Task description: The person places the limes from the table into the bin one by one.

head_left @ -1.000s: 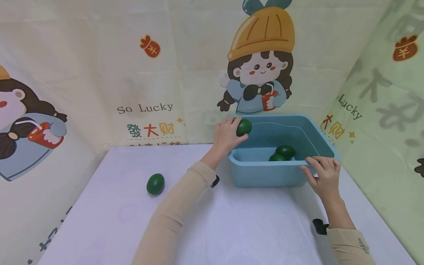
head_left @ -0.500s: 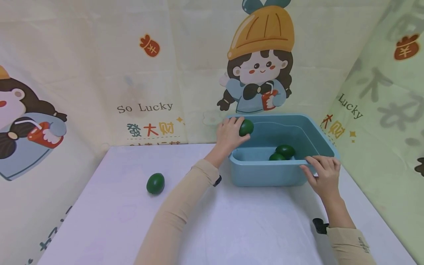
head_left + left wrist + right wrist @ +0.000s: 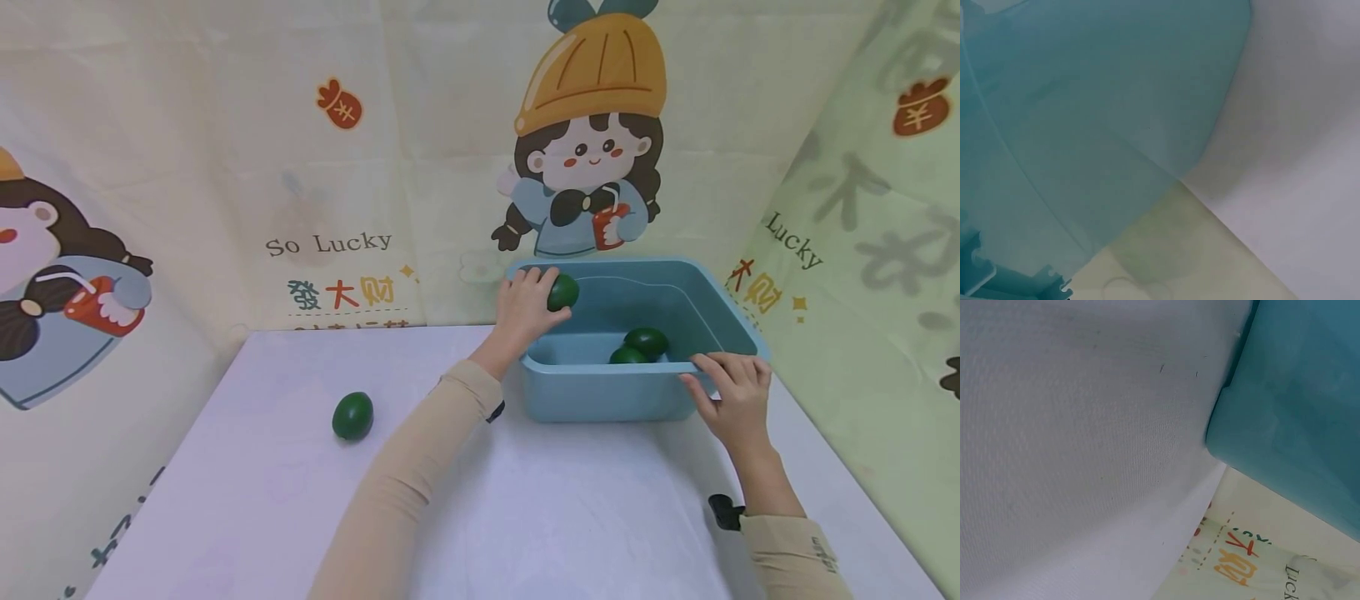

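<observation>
In the head view my left hand (image 3: 527, 310) holds a dark green avocado (image 3: 564, 292) above the left end of a blue plastic bin (image 3: 600, 396). Thumb and fingers grip the fruit from its left side. Two more avocados (image 3: 646, 342) lie together on the bin floor, the nearer one partly hidden by the front rim. My right hand (image 3: 735, 396) grips the bin's front rim near its right corner, fingers over the edge and thumb on the outside. Both wrist views show the bin's outer walls (image 3: 1116, 94) (image 3: 1297, 412) but neither hand.
One more avocado (image 3: 352, 416) lies on the white tabletop (image 3: 247, 500), left of my left forearm. A printed cloth (image 3: 450, 167) hangs behind the table and along its sides, close behind the bin.
My left hand has shifted slightly to the right with the avocado, a little further over the bin. The right hand and the other avocados have stayed in place.
</observation>
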{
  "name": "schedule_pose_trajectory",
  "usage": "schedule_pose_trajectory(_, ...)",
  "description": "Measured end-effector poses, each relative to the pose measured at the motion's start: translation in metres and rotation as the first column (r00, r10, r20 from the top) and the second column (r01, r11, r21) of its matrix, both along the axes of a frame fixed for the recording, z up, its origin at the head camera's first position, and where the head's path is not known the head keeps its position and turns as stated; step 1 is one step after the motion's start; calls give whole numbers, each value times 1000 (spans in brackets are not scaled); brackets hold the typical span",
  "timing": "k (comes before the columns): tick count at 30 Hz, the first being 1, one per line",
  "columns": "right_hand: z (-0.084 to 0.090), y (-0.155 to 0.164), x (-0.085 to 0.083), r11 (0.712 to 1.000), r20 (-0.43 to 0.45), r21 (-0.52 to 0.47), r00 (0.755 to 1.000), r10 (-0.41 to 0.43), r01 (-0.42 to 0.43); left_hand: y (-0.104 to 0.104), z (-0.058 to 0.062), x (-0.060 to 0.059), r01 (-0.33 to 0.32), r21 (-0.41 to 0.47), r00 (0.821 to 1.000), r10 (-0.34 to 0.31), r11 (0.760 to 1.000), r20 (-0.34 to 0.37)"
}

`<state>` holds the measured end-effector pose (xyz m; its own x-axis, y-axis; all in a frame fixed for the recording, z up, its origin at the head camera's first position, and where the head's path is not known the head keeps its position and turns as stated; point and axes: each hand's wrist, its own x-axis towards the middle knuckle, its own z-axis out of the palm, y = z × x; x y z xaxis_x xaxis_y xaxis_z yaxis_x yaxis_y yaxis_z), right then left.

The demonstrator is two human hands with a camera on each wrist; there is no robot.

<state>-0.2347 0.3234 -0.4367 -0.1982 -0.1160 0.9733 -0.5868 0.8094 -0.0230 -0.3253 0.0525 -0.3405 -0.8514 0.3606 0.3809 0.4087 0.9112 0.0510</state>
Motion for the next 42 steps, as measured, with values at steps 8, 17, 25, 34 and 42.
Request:
schedule_pose_trajectory(8, 0, 0, 0, 1000, 0, 2, 1000, 0, 0, 3, -1, -1, -7, -4, 999, 7, 1000, 36)
schedule_pose_trajectory(17, 0, 0, 0, 1000, 0, -8, 1000, 2, -2, 4, -2, 0, -12, 0, 998, 12, 1000, 55)
schedule_pose_trajectory(25, -1, 0, 0, 1000, 13, -9, 1000, -1, 1, 3, -2, 1, 2, 3, 999, -2, 1000, 49)
schedule_pose_trajectory(34, -3, 0, 0, 1000, 0, -19, 1000, 6, -6, 1, -2, 3, 10, 19, 999, -11, 1000, 44)
schedule_pose_trajectory(42, -3, 0, 0, 1000, 5, -15, 1000, 4, -4, 0, -3, 4, 15, 39, 999, -16, 999, 33)
